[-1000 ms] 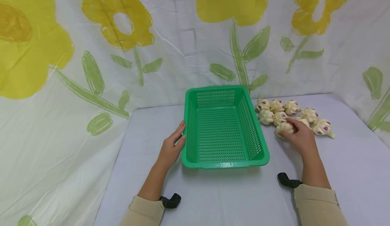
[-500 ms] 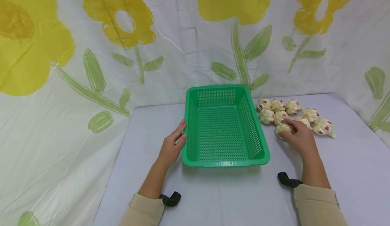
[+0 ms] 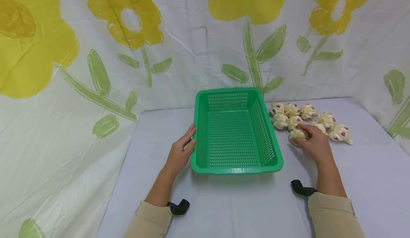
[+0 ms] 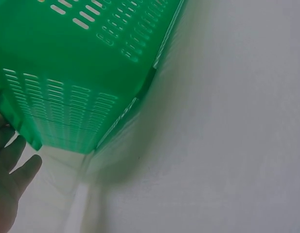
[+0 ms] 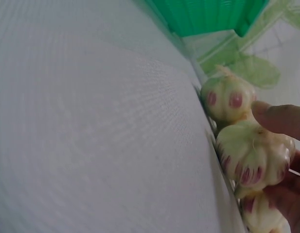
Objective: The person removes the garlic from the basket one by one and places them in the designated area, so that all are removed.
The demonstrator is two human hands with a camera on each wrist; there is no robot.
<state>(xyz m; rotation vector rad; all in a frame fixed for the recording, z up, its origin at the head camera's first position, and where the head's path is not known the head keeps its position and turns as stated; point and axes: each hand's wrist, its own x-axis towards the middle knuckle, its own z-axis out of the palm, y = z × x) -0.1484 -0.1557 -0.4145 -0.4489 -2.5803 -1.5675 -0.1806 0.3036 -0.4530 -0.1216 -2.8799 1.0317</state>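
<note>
A green plastic basket point(image 3: 237, 170) with slotted walls stands mid-table. Along its left wall lies my left hand point(image 3: 179, 153), fingers straight and fingertips right at the rim; the left wrist view shows this hand point(image 4: 8, 187) beside the basket's slotted wall point(image 4: 62, 111). To the right of the basket, my right hand point(image 3: 317, 144) holds a garlic bulb point(image 3: 297, 136), pale with purple marks, between thumb and fingers. In the right wrist view the held garlic bulb point(image 5: 252, 153) sits close over the table, the thumb point(image 5: 278, 119) at its upper side.
Several more garlic bulbs point(image 3: 280, 121) lie in a cluster behind and beside my right hand, with one garlic bulb point(image 3: 340, 133) at the cluster's right end. A white cloth point(image 3: 105, 88) printed with yellow flowers hangs behind the white table point(image 3: 230, 206).
The garlic bulb in my right hand has shifted very slightly left. My left hand keeps its place at the basket. The head view has tilted a little.
</note>
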